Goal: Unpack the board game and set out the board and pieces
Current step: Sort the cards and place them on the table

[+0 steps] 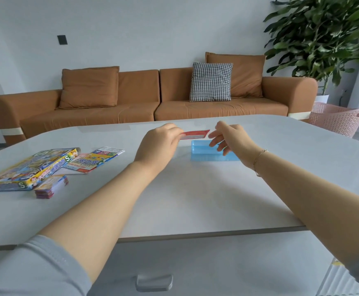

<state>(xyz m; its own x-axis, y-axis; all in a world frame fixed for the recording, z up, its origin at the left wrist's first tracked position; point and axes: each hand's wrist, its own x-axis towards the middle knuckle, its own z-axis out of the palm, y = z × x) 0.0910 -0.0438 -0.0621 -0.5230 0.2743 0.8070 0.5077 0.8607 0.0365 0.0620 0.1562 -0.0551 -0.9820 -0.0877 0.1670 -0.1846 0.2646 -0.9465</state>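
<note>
My left hand (160, 144) pinches the left end of a red stack of cards (195, 134) and holds it above the white table (195, 193). My right hand (229, 138) hovers just right of the stack with its fingers spread and nothing in them. Under that hand a blue stack of paper notes (208, 153) lies flat on the table. At the left lie the colourful game box (24, 169), a folded game board (93, 160) beside it, and another stack of cards (50, 186) in front of the box.
An orange sofa (153, 97) with cushions stands behind the table. A pink laundry basket (338, 120) and a large potted plant (323, 39) are at the right. The table's near edge has a drawer handle (154, 282) below it.
</note>
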